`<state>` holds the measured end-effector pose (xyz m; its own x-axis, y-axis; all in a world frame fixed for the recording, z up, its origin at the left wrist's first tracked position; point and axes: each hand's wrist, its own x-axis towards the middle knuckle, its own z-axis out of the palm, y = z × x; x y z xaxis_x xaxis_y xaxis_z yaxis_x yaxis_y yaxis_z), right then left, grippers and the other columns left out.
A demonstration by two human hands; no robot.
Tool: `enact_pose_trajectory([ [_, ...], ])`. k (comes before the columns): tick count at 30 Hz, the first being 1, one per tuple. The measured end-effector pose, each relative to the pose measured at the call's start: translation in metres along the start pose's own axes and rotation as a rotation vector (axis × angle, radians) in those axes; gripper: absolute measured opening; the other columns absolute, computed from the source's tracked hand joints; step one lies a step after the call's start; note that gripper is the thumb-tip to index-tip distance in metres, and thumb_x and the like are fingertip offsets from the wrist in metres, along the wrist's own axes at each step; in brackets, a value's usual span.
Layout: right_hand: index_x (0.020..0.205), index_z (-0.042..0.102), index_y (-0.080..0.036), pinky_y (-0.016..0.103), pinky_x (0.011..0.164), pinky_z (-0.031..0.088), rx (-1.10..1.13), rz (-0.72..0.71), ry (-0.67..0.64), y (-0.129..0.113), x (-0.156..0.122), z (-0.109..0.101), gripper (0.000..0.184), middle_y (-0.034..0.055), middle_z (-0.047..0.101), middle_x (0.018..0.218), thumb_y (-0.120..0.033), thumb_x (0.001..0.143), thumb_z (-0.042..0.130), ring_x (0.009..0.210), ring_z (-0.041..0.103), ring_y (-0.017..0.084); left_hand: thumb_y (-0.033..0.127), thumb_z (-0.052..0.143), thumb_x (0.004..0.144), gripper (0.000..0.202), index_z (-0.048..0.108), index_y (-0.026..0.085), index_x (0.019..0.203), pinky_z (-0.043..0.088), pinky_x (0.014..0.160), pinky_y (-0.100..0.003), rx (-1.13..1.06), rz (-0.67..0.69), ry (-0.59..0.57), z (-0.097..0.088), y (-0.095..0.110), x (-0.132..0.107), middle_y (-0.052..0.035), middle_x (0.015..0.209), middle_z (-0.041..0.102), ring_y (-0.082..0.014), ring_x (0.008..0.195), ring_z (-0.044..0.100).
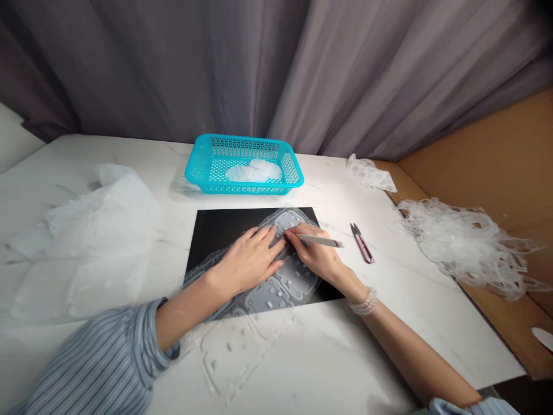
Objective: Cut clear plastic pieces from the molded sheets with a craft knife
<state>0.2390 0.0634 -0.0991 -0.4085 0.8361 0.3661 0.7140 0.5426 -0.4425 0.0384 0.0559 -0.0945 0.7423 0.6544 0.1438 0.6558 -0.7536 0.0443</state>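
Note:
A translucent moulded sheet point(298, 279) with rounded panels and small raised bumps lies across a black mat point(216, 230), its near end hanging over onto the white table. My left hand point(253, 256) rests on this sheet with fingers stretched out, pressing it flat. Close beside those fingertips, my right hand point(317, 253) grips a slim grey pen-like tool point(322, 239) against the sheet's upper part. The tool's working tip is hidden by my fingers, so its exact kind cannot be told. To the right of the mat lie thread snips point(362, 243) with pinkish handles.
Behind the mat stands a blue perforated basket point(201, 155) holding several white translucent pieces point(254, 171). A pile of translucent sheets point(103, 230) covers the left side. On the right are a tangled heap of clear offcuts point(466, 245), a small scrap point(369, 173) and a cardboard box point(488, 150).

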Motion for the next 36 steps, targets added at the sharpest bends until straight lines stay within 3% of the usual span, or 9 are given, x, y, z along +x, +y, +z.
enact_pose_trajectory([
  [7,0.101,0.066,-0.015,0.031,0.073,0.052,-0.146,-0.078,-0.005,0.001,-0.002,0.014,0.025,0.0091,0.064,0.088,-0.022,0.101,0.041,0.083,0.061,0.019,0.041,0.039,0.099,0.050,0.050,0.008,0.135,0.035,0.109,-0.046,-0.016,-0.017,-0.014,0.002,-0.002,0.001,-0.0174,0.144,0.051,-0.0291,0.132,0.046],
  [15,0.109,0.065,-0.008,0.044,0.081,0.052,-0.412,-0.190,-0.032,-0.008,-0.002,0.014,0.022,0.0180,0.070,0.104,-0.016,0.097,0.048,0.097,0.064,0.031,0.041,0.035,0.100,0.048,0.052,0.012,0.135,0.032,0.110,-0.053,0.007,-0.038,0.003,0.007,-0.003,-0.003,-0.0161,0.150,0.045,-0.0294,0.137,0.041],
  [19,0.114,0.064,-0.008,0.045,0.085,0.053,-0.499,-0.181,-0.044,-0.006,-0.003,0.016,0.024,0.0202,0.069,0.113,-0.015,0.097,0.049,0.113,0.062,0.034,0.042,0.036,0.099,0.048,0.053,0.016,0.135,0.030,0.112,-0.056,0.012,-0.056,0.019,0.011,-0.005,-0.005,-0.0125,0.152,0.042,-0.0321,0.142,0.033],
  [25,0.119,0.062,-0.009,0.043,0.088,0.053,-0.495,-0.146,-0.129,-0.008,-0.002,0.014,0.026,0.0191,0.068,0.117,-0.014,0.096,0.050,0.119,0.060,0.032,0.042,0.035,0.099,0.049,0.052,0.017,0.137,0.026,0.113,-0.061,0.000,-0.053,0.015,0.011,-0.005,-0.005,-0.0131,0.152,0.042,-0.0344,0.143,0.031],
  [32,0.106,0.064,-0.012,0.036,0.077,0.052,-0.425,-0.106,-0.163,-0.016,0.005,0.008,0.019,0.0166,0.070,0.100,-0.012,0.096,0.048,0.094,0.067,0.026,0.038,0.041,0.097,0.048,0.050,0.016,0.139,0.026,0.114,-0.057,-0.002,-0.070,0.034,0.011,-0.004,-0.005,-0.0128,0.151,0.044,-0.0336,0.141,0.034],
  [36,0.103,0.065,-0.013,0.034,0.074,0.051,-0.324,-0.068,-0.119,-0.014,0.009,0.010,0.018,0.0147,0.072,0.094,-0.008,0.092,0.052,0.085,0.068,0.025,0.037,0.041,0.097,0.051,0.045,0.016,0.143,0.031,0.112,-0.054,0.000,-0.075,0.019,0.010,-0.003,-0.005,-0.0140,0.151,0.043,-0.0332,0.139,0.038],
])
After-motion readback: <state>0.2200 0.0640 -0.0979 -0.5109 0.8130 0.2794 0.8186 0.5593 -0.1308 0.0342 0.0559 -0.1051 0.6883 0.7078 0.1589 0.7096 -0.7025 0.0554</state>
